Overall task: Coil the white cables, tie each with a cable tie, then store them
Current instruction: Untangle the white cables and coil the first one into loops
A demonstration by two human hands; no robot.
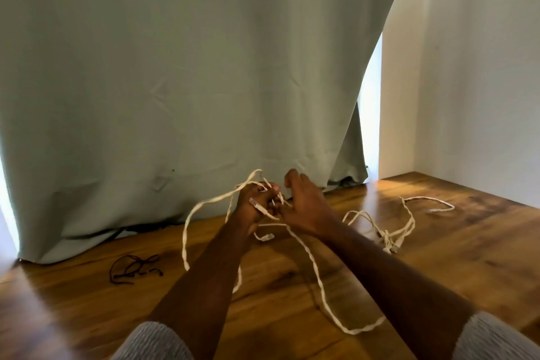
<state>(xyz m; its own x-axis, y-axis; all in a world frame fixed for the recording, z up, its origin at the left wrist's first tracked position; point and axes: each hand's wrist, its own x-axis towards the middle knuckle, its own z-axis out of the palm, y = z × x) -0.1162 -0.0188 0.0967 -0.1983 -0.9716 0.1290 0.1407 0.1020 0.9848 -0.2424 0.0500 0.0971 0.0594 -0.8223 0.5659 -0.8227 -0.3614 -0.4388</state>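
A white braided cable (306, 251) is held above the wooden desk (438, 242) in front of a grey-green curtain (190, 67). The left hand (254, 202) is curled round several turns of it, the fingers (264, 188) closed on the strands, with one plug end (253, 202) sticking out near the knuckles. The right hand (304, 207) is just beside the left, its fingers mostly straight and raised; whether the cable is pinched underneath it cannot be told. From the hands one long loop hangs to the left and another length trails across the desk toward the near edge.

A second white cable (388, 231) lies loose and tangled on the desk to the right, well apart from the hands. A few dark cable ties (134, 269) lie on the desk to the left.

The coiling is judged to be at an early stage. The turns could slip off the left hand if the grip is relaxed before a tie is reached, since the ties lie out to the side. The trailing length could also be knotted by the hanging loop, or snagged on the second cable if it is dragged across.
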